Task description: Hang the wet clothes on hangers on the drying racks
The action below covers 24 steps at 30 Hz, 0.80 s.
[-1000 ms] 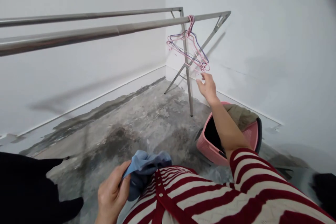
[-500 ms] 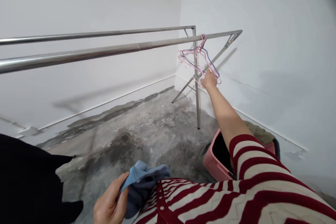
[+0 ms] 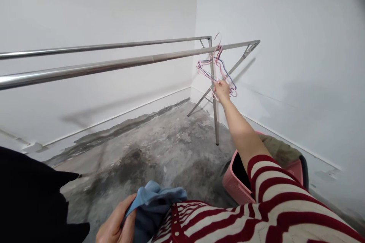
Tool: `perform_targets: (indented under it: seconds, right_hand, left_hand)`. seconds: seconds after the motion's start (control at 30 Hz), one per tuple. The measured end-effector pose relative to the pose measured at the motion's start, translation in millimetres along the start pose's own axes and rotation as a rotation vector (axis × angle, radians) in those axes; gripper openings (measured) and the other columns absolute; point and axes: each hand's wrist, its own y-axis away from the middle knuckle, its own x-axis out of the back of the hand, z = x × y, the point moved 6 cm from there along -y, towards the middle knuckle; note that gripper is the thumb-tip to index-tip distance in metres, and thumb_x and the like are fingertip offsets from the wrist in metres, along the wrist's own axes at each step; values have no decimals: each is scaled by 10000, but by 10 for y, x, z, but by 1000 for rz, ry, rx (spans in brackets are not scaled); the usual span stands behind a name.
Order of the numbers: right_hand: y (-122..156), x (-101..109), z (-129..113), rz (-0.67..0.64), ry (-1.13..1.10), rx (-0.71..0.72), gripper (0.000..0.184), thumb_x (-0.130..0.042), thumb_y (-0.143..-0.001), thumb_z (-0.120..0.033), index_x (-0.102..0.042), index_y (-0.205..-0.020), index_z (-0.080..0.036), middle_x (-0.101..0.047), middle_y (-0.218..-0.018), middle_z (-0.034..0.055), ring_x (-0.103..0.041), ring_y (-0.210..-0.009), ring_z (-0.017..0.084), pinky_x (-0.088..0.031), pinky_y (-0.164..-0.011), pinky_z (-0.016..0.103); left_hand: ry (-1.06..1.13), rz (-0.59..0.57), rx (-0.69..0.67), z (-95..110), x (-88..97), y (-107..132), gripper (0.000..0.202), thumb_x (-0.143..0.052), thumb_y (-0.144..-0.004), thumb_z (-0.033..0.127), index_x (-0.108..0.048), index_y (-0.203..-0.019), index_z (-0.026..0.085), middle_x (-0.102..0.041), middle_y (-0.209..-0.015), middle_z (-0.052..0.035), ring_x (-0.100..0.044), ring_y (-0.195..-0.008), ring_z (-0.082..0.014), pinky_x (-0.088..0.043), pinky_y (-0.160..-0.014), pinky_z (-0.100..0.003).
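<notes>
- You are clenching your left hand [image 3: 114, 224] around a bunched blue cloth [image 3: 152, 201], its fingers wrapped firmly, which is keeping the cloth against your red-and-cream striped top [image 3: 216, 222] and off the floor.
- You are stretching your right arm [image 3: 242, 131] over a pink laundry basket [image 3: 234, 184] holding an olive garment [image 3: 281, 151].
- Your right hand [image 3: 221, 92] is grasping pink and purple wire hangers [image 3: 216, 69], fingers closed, and their hooks are now clearing the rail they were hanging on earlier.
- The stainless drying rack [image 3: 114, 64] is standing on the concrete floor [image 3: 148, 148] near the corner of the white walls [image 3: 285, 45].
</notes>
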Motion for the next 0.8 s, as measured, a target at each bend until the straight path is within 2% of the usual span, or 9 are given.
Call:
perform_targets:
  seconds: [0.07,0.17,0.23,0.3,0.37,0.47,0.57,0.7,0.8]
  right_hand:
    - [385,37,39,1,-181,-4,274,-405,-867,-411,-538,-803,-180,-533,-572,-16,-465,-488,110,-396,-500,231]
    - [1201,-8,249,-96,-406,-38,295,-455,-843,-488,-507,-809,-200,-516,-586,-39,-404,-425,80,-336,-422,212]
    - [1721,-66,433,-194,-527,-116,321,-533,-796,-496,-496,-944,-214,-551,-638,-50,-379,-393,64,-314,-392,206]
    - [2087,-71,575,-253,-568,-198,473,-620,-727,-488,-462,-1087,-224,-566,-653,-62,-380,-383,59,-306,-377,201]
    - [2285,-26,658,-284,-505,-265,555,-660,-687,-484,-482,-1130,-202,-539,-596,-72,-381,-389,60,-290,-373,195]
    - [2440,52,655,-385,-366,-302,436,-635,-714,-492,-605,-974,-144,-451,-473,-72,-352,-387,56,-249,-371,193]
    - [2676,116,541,-571,-424,-348,372,-629,-730,-474,-633,-907,-147,-410,-416,-76,-306,-357,50,-193,-355,195]
    - [3073,184,277,-766,-596,-411,322,-660,-702,-447,-626,-835,-155,-402,-392,-77,-282,-350,45,-164,-364,190]
    - [3276,108,88,-871,-556,-405,308,-648,-721,-442,-632,-804,-146,-402,-399,-71,-291,-362,46,-171,-374,192]
  left_hand:
    - [-13,16,1,-24,-9,-19,196,-544,-820,337,-662,-973,308,-752,-871,27,-720,-735,-172,-575,-637,-195]
    - [-74,63,51,-113,31,-78,202,-538,-830,364,-660,-969,282,-750,-855,16,-714,-723,-164,-558,-635,-196]
    - [-135,91,94,-171,89,-178,222,-538,-828,370,-667,-973,263,-749,-867,6,-710,-742,-161,-544,-655,-197]
    - [-195,87,121,-201,135,-352,229,-551,-806,353,-685,-962,253,-749,-876,7,-708,-757,-160,-531,-667,-198]
    - [-236,76,182,-242,156,-587,238,-539,-799,329,-698,-954,243,-749,-876,3,-704,-774,-169,-520,-683,-214]
    - [-278,11,245,-302,85,-975,252,-526,-814,335,-701,-967,235,-745,-901,-14,-693,-849,-199,-500,-711,-244]
    - [-293,-55,221,-320,-32,-1279,249,-513,-853,323,-681,-1001,215,-729,-946,-41,-671,-904,-202,-485,-749,-258]
    - [-296,-123,175,-310,-166,-1445,250,-529,-888,335,-629,-1053,175,-678,-1001,-59,-636,-944,-193,-498,-813,-324]
    - [-296,-162,170,-313,-244,-1462,317,-552,-883,368,-575,-1118,157,-617,-1097,-71,-610,-963,-185,-521,-829,-384]
